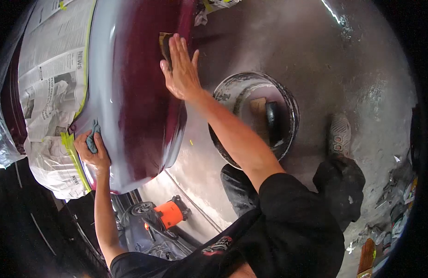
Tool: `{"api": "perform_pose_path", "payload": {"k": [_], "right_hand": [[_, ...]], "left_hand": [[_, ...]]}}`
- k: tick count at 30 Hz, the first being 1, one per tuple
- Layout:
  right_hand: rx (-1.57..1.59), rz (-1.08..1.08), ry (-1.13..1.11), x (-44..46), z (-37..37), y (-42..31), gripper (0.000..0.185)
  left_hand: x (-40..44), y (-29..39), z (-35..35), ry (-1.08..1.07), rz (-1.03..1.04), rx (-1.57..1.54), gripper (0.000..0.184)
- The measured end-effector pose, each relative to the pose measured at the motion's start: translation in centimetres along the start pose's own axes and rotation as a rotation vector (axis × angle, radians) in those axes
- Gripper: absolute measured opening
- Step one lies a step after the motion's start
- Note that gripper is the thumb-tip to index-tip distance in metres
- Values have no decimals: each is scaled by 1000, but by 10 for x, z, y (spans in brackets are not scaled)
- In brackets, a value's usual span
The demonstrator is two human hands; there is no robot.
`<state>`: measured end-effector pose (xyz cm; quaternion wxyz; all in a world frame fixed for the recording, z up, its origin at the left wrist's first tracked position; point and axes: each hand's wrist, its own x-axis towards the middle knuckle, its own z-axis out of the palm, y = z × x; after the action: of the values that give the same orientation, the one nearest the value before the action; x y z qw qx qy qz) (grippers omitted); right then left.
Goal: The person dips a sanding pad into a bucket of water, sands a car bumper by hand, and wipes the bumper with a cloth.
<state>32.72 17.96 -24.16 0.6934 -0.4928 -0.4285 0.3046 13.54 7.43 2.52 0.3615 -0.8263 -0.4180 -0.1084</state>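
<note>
My right hand (181,69) lies over a dark sanding block (167,50), its fingers long and close together. A yellowish-brown edge that looks like sandpaper shows at the block, which rests against the maroon car body panel (144,69). Lower on the left, my left hand (94,155) grips a bunched blue-grey cloth (93,138) at the panel's pale grey area, close to the masked edge. The panel looks wet or glossy in places, with grey patches blending into maroon. Part of the block is hidden under my right fingers.
Newspaper (52,92) held by yellow-green tape (75,153) covers the adjoining surface. A round, stained bucket (292,111) stands on the concrete floor, with a black object (272,120) and a brown piece (259,109) inside. An orange machine (170,214) with cables lies below the panel.
</note>
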Motion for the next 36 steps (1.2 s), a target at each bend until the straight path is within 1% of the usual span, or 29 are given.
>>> {"api": "perform_pose_path", "payload": {"k": [1,3,4,6,8,10,11,12,15,17,18,19,20,22,24,26,28,29,30,32,33,34,35,36], "right_hand": [[-25,3,28,15,-3,2,72],[-83,-10,84,70,-17,10,71],[-31,-3,89,95,-35,8,71],[-13,-21,148,100,-32,7,72],[-56,-18,160,51,1,3,76],[-32,-37,82,-40,17,-18,80],[3,-39,-3,-91,30,-21,82],[40,-36,-88,-121,39,-22,83],[-201,14,-160,-74,7,-19,81],[-230,-23,155,21,-14,10,65],[-215,-40,241,66,-20,29,60],[-213,-28,229,96,-32,32,58],[-296,49,165,101,-34,28,61],[-258,-46,268,58,-8,17,61],[-141,-88,106,-21,11,-2,69],[48,-40,-96,-94,24,-26,78],[58,-38,-94,-91,25,-36,76],[15,-16,-12,-57,19,-35,74],[-22,6,70,-2,12,-33,73],[86,69,140,92,-9,-20,68],[84,67,139,107,-23,-28,68],[83,75,136,109,-31,-34,68],[-4,20,227,90,0,-27,65],[9,-47,201,50,8,-41,67]], "left_hand": [[0,0,1,9,19,-5,18],[-3,0,1,8,-7,-15,18],[-3,-1,2,11,-17,-20,18],[0,4,-1,-9,-12,-15,18],[3,8,0,-5,-8,-15,18],[4,7,-2,-16,10,-8,18],[2,7,-2,-16,1,-3,17],[1,7,-3,-21,-6,3,17],[4,4,-2,-27,3,1,17],[-1,4,-2,-28,-4,3,18],[-1,4,0,-27,-7,7,18],[-1,2,-2,-35,-7,12,19],[-2,2,-6,-44,-6,16,18],[3,8,-5,-33,-4,8,17],[2,7,-3,-11,-9,0,17],[3,5,-2,-14,-6,-7,17],[0,3,-1,-14,-21,-19,17],[-2,4,-2,-20,-18,-10,16],[0,6,-4,-28,-15,1,16],[5,8,-1,-15,-4,4,16],[6,9,0,-5,2,-5,16],[4,11,-5,-5,10,-14,15],[1,10,-6,-41,-35,-12,19],[2,9,-1,-38,-39,-19,20]]}}
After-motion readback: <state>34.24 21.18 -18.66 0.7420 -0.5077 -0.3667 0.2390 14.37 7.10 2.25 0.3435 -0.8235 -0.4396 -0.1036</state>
